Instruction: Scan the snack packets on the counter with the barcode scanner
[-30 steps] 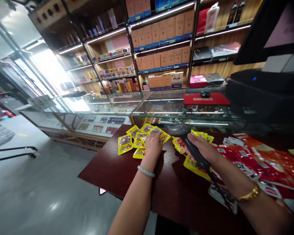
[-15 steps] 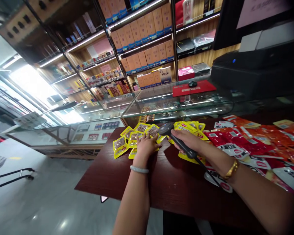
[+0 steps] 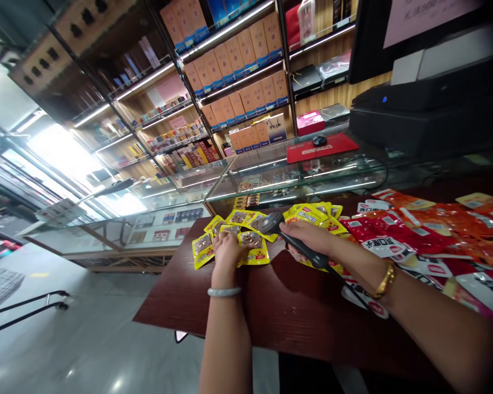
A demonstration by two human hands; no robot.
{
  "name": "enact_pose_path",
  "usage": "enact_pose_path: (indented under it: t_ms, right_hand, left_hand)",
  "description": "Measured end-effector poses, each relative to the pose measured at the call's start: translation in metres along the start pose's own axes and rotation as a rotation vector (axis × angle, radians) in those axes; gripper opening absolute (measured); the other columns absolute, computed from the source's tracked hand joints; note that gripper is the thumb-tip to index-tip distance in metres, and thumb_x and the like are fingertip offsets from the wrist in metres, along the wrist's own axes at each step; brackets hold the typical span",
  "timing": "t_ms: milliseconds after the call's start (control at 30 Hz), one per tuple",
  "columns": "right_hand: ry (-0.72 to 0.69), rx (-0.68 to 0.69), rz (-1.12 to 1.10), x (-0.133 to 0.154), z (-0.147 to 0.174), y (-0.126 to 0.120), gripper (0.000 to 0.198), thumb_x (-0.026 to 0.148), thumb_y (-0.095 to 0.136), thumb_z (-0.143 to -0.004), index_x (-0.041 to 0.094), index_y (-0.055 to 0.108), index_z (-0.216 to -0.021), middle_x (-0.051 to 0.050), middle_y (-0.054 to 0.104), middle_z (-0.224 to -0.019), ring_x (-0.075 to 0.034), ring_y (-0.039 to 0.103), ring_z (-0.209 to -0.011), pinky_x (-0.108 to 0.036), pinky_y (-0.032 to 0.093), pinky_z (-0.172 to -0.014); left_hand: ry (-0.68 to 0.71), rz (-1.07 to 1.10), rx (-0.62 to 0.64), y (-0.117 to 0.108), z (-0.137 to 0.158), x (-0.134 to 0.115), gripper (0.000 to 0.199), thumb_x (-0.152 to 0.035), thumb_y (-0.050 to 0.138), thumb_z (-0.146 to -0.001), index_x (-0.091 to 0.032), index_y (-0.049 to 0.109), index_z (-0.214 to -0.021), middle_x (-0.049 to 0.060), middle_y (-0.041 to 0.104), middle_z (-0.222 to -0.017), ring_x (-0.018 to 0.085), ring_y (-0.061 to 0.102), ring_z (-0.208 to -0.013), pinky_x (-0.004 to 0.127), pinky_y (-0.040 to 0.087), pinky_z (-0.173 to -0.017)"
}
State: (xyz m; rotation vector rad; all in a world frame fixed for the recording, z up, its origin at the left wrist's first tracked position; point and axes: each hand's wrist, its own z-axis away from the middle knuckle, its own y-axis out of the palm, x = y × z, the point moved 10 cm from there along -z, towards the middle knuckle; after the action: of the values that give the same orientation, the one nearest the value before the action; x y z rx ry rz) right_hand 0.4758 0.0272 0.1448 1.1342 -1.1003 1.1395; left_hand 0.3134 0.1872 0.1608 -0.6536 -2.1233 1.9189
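My right hand (image 3: 310, 238) is wrapped round the handle of a black handheld barcode scanner (image 3: 302, 247). The scanner's head points left, over the edge of the yellow snack packets. My left hand (image 3: 229, 251) lies over several yellow packets, fingers bent down onto them and thumb apart; its fingertips are partly hidden. Just right of its thumb, a yellow snack packet (image 3: 254, 253) lies flat with its clear window up. Another yellow packet (image 3: 203, 247) is at the left edge of this group. More yellow packets (image 3: 310, 213) are heaped behind and beneath my right hand.
Red and white packets (image 3: 382, 235) and orange packets (image 3: 464, 219) cover the right of the dark wooden table (image 3: 271, 312). A glass display counter (image 3: 271, 175) stands behind, bearing a red mat (image 3: 332, 150) and a mouse (image 3: 319, 140). The scanner's cable trails rightward.
My left hand has shifted left over the yellow packets, uncovering the packet beside its thumb. My right hand still holds the scanner in nearly the same place. The view has shifted slightly.
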Motion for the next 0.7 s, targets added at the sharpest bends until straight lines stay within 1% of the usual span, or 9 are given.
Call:
enact_pose_path:
  t_ms: [67,133,167,233,333,400,467,567,700]
  right_hand:
    - [-0.01,-0.006,0.008,0.001,0.0,-0.001,0.056,0.073,0.052,-0.082,0.018,0.059,-0.081,0.003,0.058,-0.045,-0.013,0.053,-0.033,-0.022,0.044,-0.034]
    - [-0.017,-0.014,0.019,0.003,0.0,-0.002,0.057,0.074,0.052,-0.081,0.018,0.059,-0.081,0.002,0.058,-0.044,-0.013,0.053,-0.032,-0.023,0.044,-0.033]
    - [-0.016,-0.019,0.021,0.004,0.0,-0.003,0.056,0.074,0.053,-0.081,0.018,0.058,-0.08,0.002,0.058,-0.043,-0.013,0.053,-0.031,-0.023,0.044,-0.033]
    - [-0.003,-0.025,0.015,0.003,0.0,-0.004,0.056,0.074,0.053,-0.08,0.018,0.057,-0.078,0.003,0.058,-0.043,-0.013,0.052,-0.031,-0.023,0.044,-0.033]
    - [0.003,-0.018,0.004,0.003,0.0,-0.004,0.056,0.075,0.053,-0.08,0.019,0.056,-0.077,0.003,0.057,-0.041,-0.013,0.053,-0.031,-0.022,0.042,-0.032]
    - [0.001,-0.009,0.003,0.003,0.0,-0.002,0.056,0.074,0.053,-0.081,0.019,0.056,-0.076,0.003,0.058,-0.041,-0.013,0.052,-0.031,-0.022,0.041,-0.032]
    - [0.007,-0.007,-0.001,0.003,0.0,-0.002,0.055,0.074,0.054,-0.081,0.019,0.057,-0.077,0.003,0.058,-0.042,-0.012,0.051,-0.03,-0.021,0.04,-0.032]
    - [0.025,-0.011,-0.009,0.002,0.001,-0.003,0.055,0.073,0.055,-0.081,0.018,0.059,-0.079,0.003,0.057,-0.042,-0.011,0.049,-0.029,-0.021,0.039,-0.031]
    - [0.013,-0.003,-0.017,0.001,-0.001,-0.006,0.054,0.072,0.054,-0.082,0.018,0.06,-0.078,0.003,0.057,-0.042,-0.01,0.046,-0.028,-0.021,0.039,-0.031]
  left_hand:
    - [0.003,-0.054,-0.018,-0.003,0.0,-0.004,0.031,-0.05,0.062,-0.077,-0.02,0.065,-0.083,0.015,0.068,-0.11,0.032,0.054,-0.117,0.04,0.032,-0.102]
    - [-0.073,-0.035,-0.038,-0.008,-0.001,0.003,0.021,-0.038,0.054,-0.084,-0.021,0.066,-0.085,0.013,0.071,-0.102,0.03,0.06,-0.107,0.041,0.037,-0.095]
    - [-0.119,-0.017,-0.046,-0.01,-0.001,0.008,0.021,-0.036,0.051,-0.086,-0.022,0.066,-0.089,0.012,0.071,-0.099,0.03,0.062,-0.102,0.042,0.039,-0.092]
    - [-0.176,0.007,-0.071,-0.013,0.001,0.012,0.03,-0.044,0.05,-0.086,-0.022,0.064,-0.1,0.013,0.071,-0.103,0.033,0.063,-0.102,0.044,0.04,-0.089]
    - [-0.108,-0.035,-0.087,-0.012,0.003,-0.001,0.056,-0.065,0.054,-0.078,-0.02,0.061,-0.11,0.018,0.064,-0.123,0.038,0.053,-0.118,0.048,0.037,-0.096]
    - [-0.032,-0.095,-0.06,-0.004,0.005,-0.016,0.064,-0.071,0.056,-0.073,-0.019,0.061,-0.109,0.021,0.056,-0.133,0.041,0.044,-0.128,0.05,0.032,-0.101]
    - [0.006,-0.127,-0.027,0.003,0.007,-0.025,0.065,-0.071,0.057,-0.071,-0.018,0.062,-0.107,0.022,0.053,-0.137,0.042,0.038,-0.132,0.052,0.029,-0.104]
    - [-0.012,-0.121,0.01,0.009,0.005,-0.026,0.061,-0.068,0.061,-0.071,-0.018,0.061,-0.106,0.022,0.053,-0.136,0.041,0.038,-0.133,0.051,0.031,-0.103]
    - [-0.042,0.019,0.01,0.007,-0.001,-0.017,0.044,-0.056,0.064,-0.076,-0.019,0.06,-0.1,0.018,0.065,-0.118,0.036,0.054,-0.119,0.045,0.039,-0.095]
